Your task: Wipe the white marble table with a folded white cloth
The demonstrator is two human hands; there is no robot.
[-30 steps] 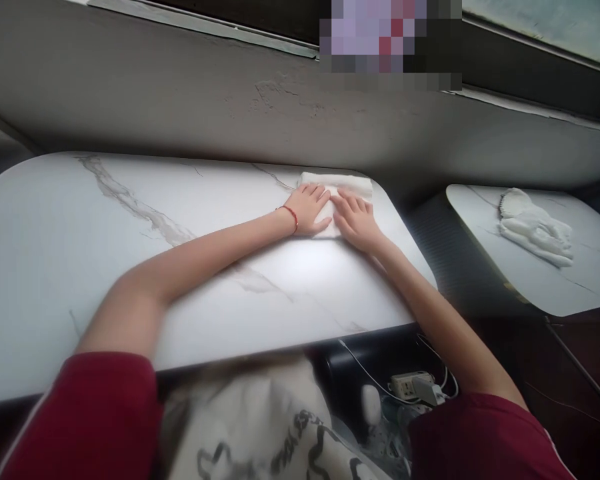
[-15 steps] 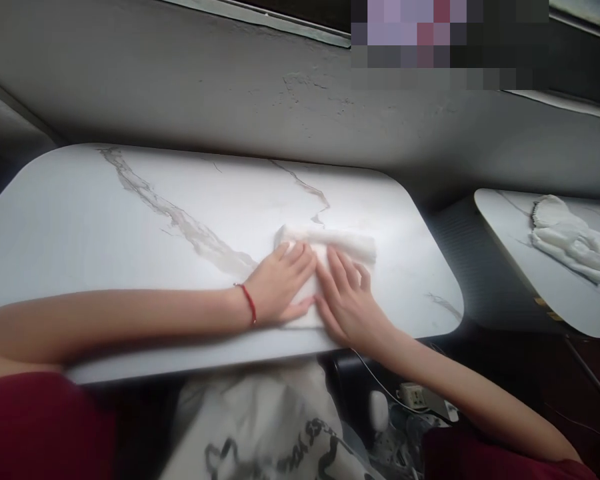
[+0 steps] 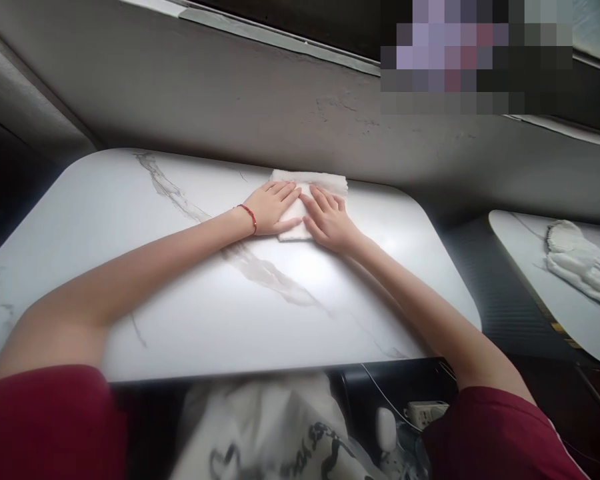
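A folded white cloth (image 3: pixel 303 230) lies flat on the white marble-patterned table (image 3: pixel 180 320), close to its far edge. On the cloth's left part rests my left hand (image 3: pixel 271 208), palm down with the fingers stretched out; a red bracelet circles that wrist. My right hand (image 3: pixel 331 222) presses on the right part, its fingers spread as well. Both thumbs point inward over the cloth. The palms hide some of it, and its far edge shows beyond the fingertips.
A grey wall (image 3: pixel 260 107) runs behind the table. At the right, a second marbled table (image 3: pixel 523 267) bears a crumpled white cloth (image 3: pixel 585 263). Below the near edge are a pale bag with dark lettering (image 3: pixel 260 427), a thin white cable and a power strip (image 3: pixel 425 413).
Both hands have slid the cloth away from me, from the table's middle to near the far edge. The cloth's far part, rolled up before, now lies flatter. The view has shifted slightly.
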